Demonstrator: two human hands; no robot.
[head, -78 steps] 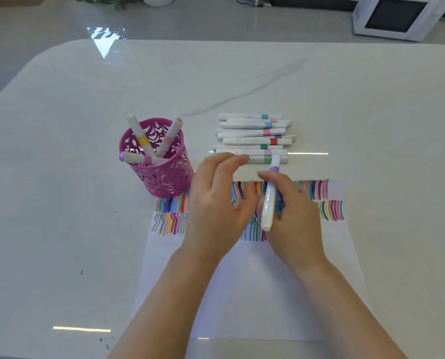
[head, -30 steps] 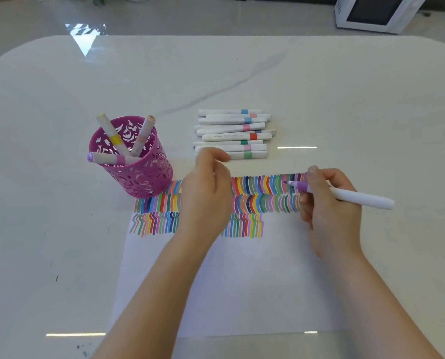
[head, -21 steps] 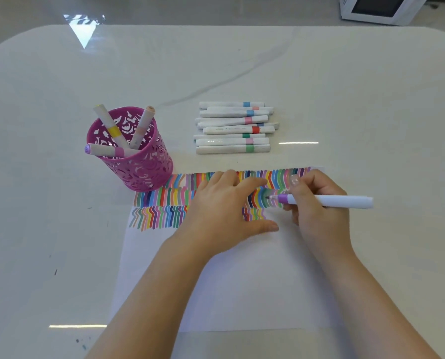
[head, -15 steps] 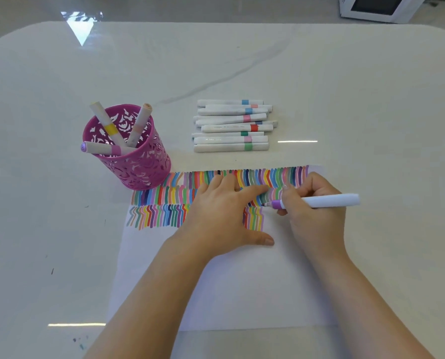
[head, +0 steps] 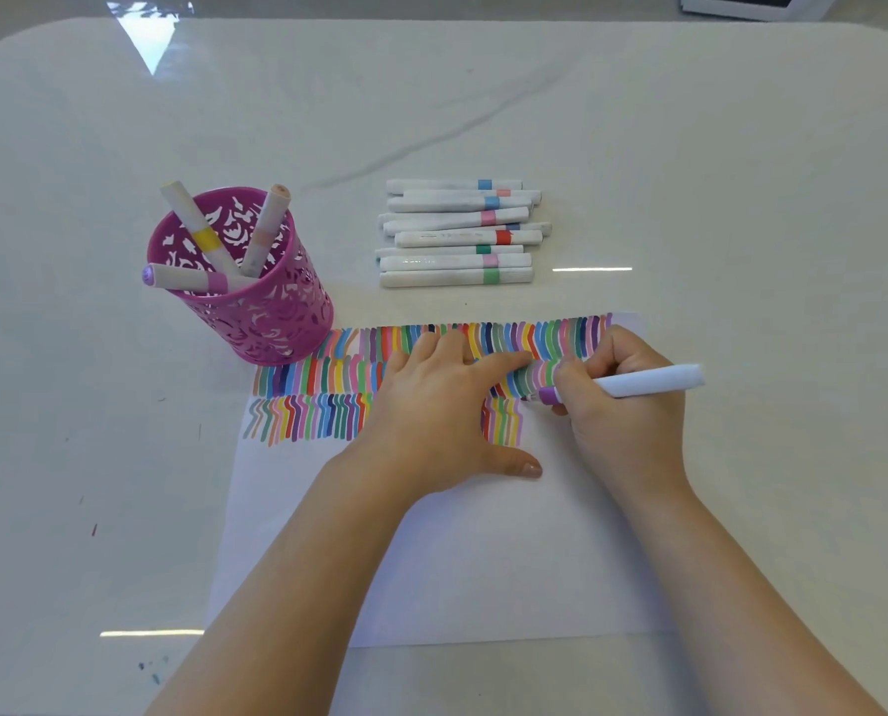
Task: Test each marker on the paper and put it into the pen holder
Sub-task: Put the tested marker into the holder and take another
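Observation:
My right hand [head: 622, 410] grips a white marker with a purple band [head: 638, 382], its tip down on the white paper [head: 483, 560] just right of the third row of coloured strokes. My left hand [head: 441, 416] lies flat on the paper with fingers spread over the strokes, holding it down. A pink perforated pen holder [head: 245, 292] stands at the paper's upper left corner with three markers inside. A pile of several white markers with coloured bands [head: 457, 235] lies beyond the paper.
The white glossy table [head: 741, 198] stretches to the right and behind. A white appliance [head: 752, 2] shows at the top right edge. Small ink specks mark the table at the lower left.
My left hand came down flat onto the paper. My right hand turned the uncapped purple marker, brought its tip leftwards and down to the end of the third row of strokes.

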